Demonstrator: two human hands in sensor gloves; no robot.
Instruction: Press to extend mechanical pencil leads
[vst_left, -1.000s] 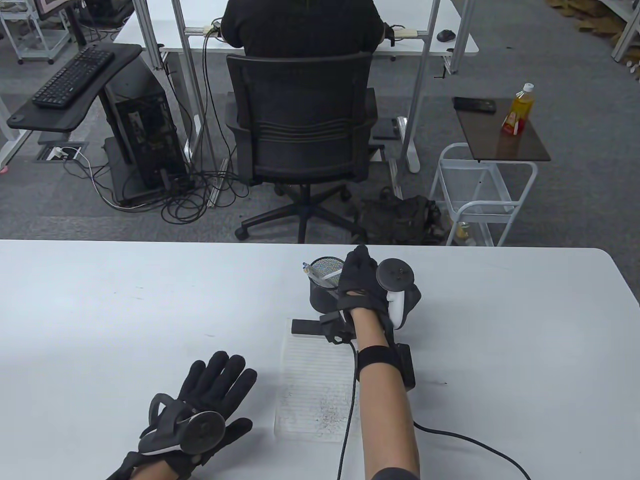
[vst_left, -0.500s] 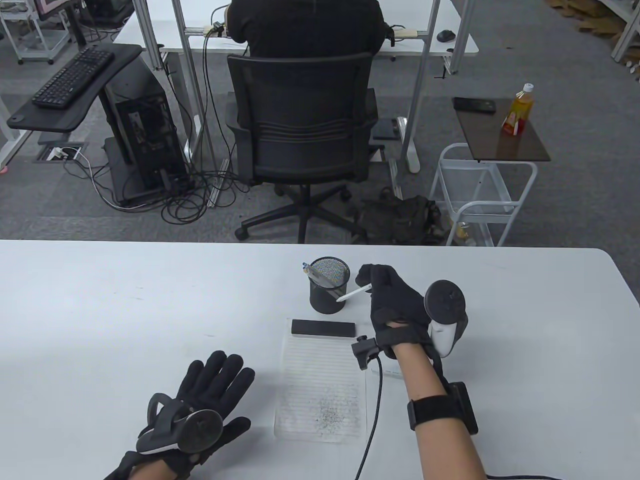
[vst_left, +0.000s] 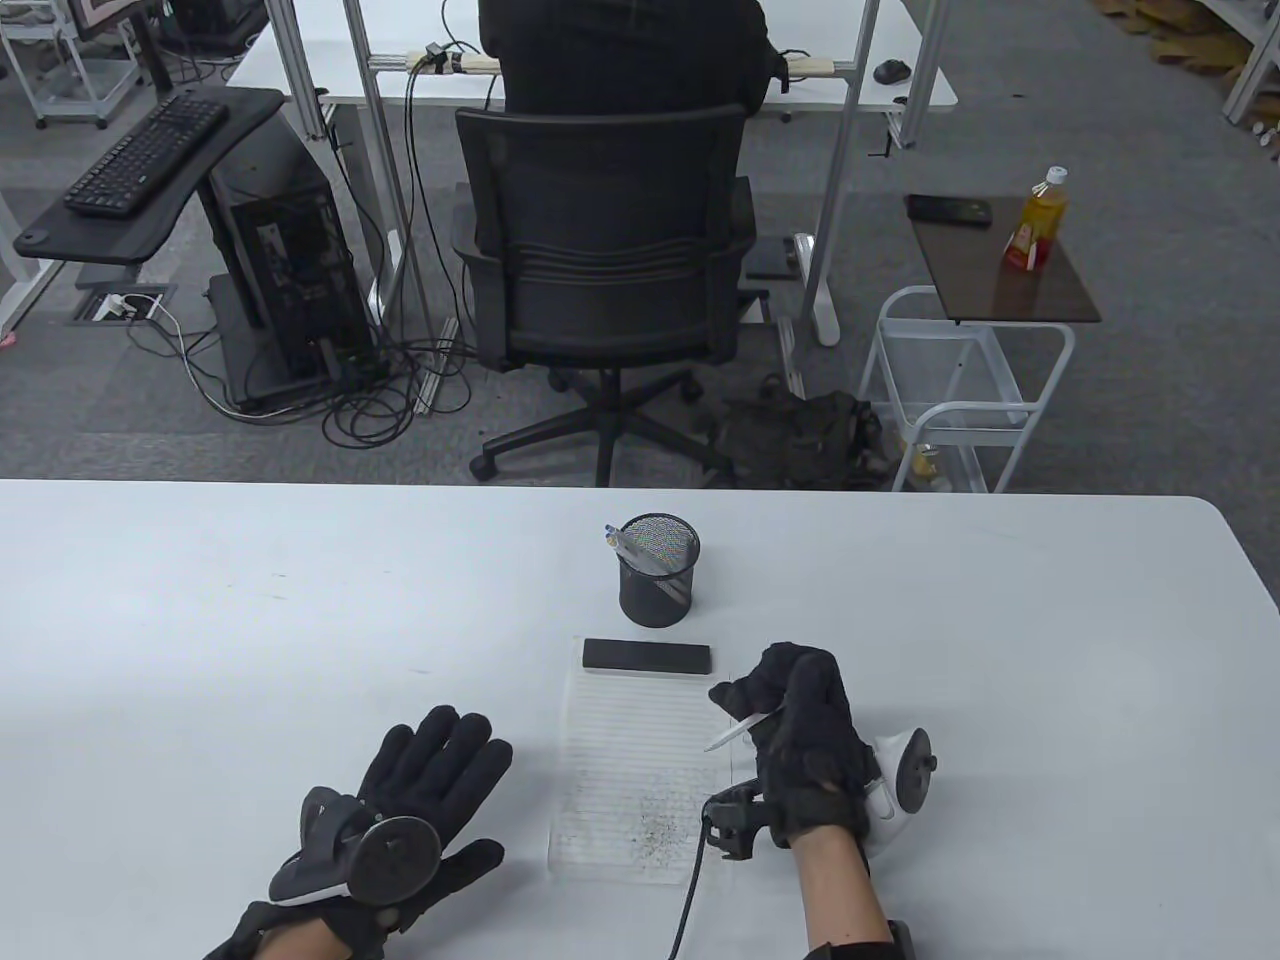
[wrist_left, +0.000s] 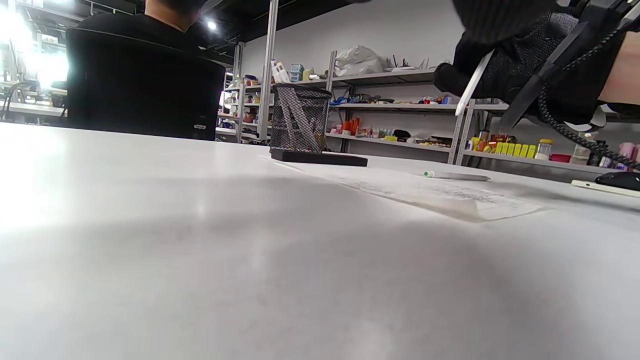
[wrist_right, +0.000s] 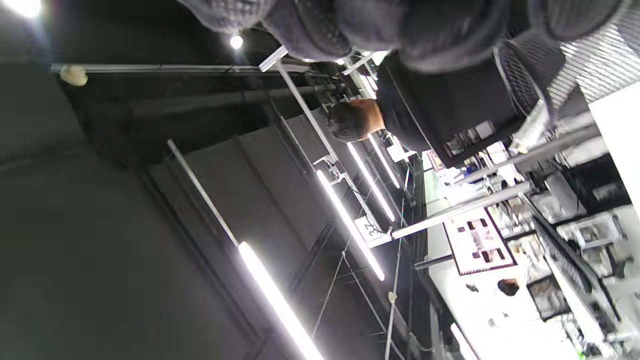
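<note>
My right hand (vst_left: 800, 730) grips a white mechanical pencil (vst_left: 738, 732), its tip pointing left and down over the right edge of a lined paper sheet (vst_left: 640, 760). In the left wrist view the pencil (wrist_left: 472, 82) hangs slanted from the right hand (wrist_left: 520, 60) above the paper (wrist_left: 435, 192). A black mesh pen cup (vst_left: 658, 570) holding a pencil or two stands beyond the paper. Another white pencil (wrist_left: 455, 176) lies on the table by the paper. My left hand (vst_left: 420, 800) rests flat on the table, fingers spread, holding nothing.
A black rectangular block (vst_left: 648, 656) lies on the paper's top edge. Grey lead marks (vst_left: 660, 825) speckle the lower part of the paper. A cable (vst_left: 690, 890) runs from the right wrist to the near edge. The white table (vst_left: 200, 620) ends just beyond the cup.
My right hand took a white pencil out of the cup and carried it back toward me, down over the paper's right edge. The left hand stayed put.
</note>
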